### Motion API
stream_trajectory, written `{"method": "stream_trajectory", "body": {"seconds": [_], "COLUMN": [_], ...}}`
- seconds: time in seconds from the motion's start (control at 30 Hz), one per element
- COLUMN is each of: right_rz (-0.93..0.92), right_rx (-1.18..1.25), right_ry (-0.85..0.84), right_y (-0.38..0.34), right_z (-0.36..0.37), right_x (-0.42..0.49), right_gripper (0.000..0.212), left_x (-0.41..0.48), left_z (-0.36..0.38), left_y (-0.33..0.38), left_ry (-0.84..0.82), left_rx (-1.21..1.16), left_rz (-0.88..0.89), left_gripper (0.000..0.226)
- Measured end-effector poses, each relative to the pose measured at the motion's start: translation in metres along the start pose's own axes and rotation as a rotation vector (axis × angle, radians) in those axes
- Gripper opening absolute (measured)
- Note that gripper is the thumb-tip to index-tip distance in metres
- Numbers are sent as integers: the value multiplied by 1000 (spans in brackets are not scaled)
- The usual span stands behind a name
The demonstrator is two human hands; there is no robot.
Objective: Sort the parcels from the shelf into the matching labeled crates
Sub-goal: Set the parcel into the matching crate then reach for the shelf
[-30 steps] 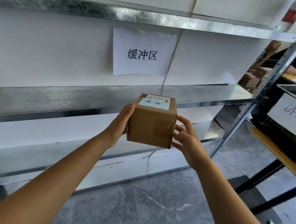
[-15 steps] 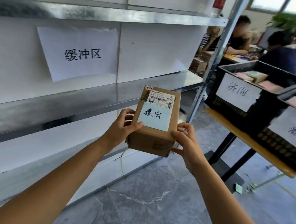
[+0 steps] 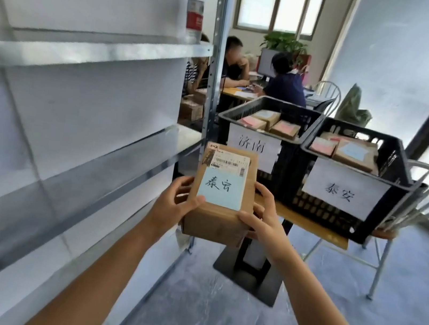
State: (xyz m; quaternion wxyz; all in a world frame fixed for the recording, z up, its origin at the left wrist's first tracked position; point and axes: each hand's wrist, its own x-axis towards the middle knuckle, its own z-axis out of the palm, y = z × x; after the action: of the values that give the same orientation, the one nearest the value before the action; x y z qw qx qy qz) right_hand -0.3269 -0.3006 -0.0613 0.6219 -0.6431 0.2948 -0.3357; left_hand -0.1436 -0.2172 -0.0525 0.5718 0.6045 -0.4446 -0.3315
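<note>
I hold a small brown cardboard parcel (image 3: 216, 221) in front of me, its top tilted toward me. It carries a shipping label and a light blue note handwritten 泰安. My left hand (image 3: 173, 203) grips its left side, thumb on the top near the note. My right hand (image 3: 263, 220) grips its right side. Beyond the parcel two black crates stand side by side on a wooden table: the left crate (image 3: 294, 113) is labeled 济南, the right crate (image 3: 399, 174) is labeled 泰安. Both hold several parcels.
A metal shelf unit (image 3: 93, 53) runs along my left, with a water bottle (image 3: 196, 5) on an upper shelf. A white chair (image 3: 423, 201) stands behind the right crate. Several people (image 3: 285, 81) sit at a desk behind the crates. Grey floor lies below.
The view has swung right, away from the shelf, and both crates now stand straight ahead and closer. The parcel stays in both hands, tilted further so its label faces me.
</note>
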Motion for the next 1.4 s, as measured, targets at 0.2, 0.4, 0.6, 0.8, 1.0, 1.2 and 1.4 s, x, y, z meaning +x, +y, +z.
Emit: {"method": "stream_trajectory", "body": {"seconds": [0.2, 0.4, 0.6, 0.8, 1.0, 1.2, 1.4], "right_rz": [-51, -17, -66, -178, -222, -114, -43], "right_rx": [-19, -32, -51, -55, -144, -159, -110], "right_ry": [216, 414, 500, 539, 498, 497, 470], "right_y": [-3, 6, 9, -6, -37, -44, -41], "right_z": [-38, -75, -132, -203, -300, -383, -441], "right_x": [56, 64, 89, 136, 189, 234, 259], "right_gripper": [69, 74, 74, 74, 74, 75, 48], "left_x": [94, 146, 198, 266, 339, 393, 437], "left_z": [30, 76, 129, 187, 258, 305, 335], "left_y": [-3, -10, -9, 20, 42, 38, 41], "left_ry": [-159, -321, -403, -433, -425, -479, -438], "left_rx": [79, 126, 147, 128, 103, 44, 223], "left_rz": [71, 89, 131, 249, 299, 261, 297], "left_gripper": [53, 61, 73, 64, 59, 49, 78]}}
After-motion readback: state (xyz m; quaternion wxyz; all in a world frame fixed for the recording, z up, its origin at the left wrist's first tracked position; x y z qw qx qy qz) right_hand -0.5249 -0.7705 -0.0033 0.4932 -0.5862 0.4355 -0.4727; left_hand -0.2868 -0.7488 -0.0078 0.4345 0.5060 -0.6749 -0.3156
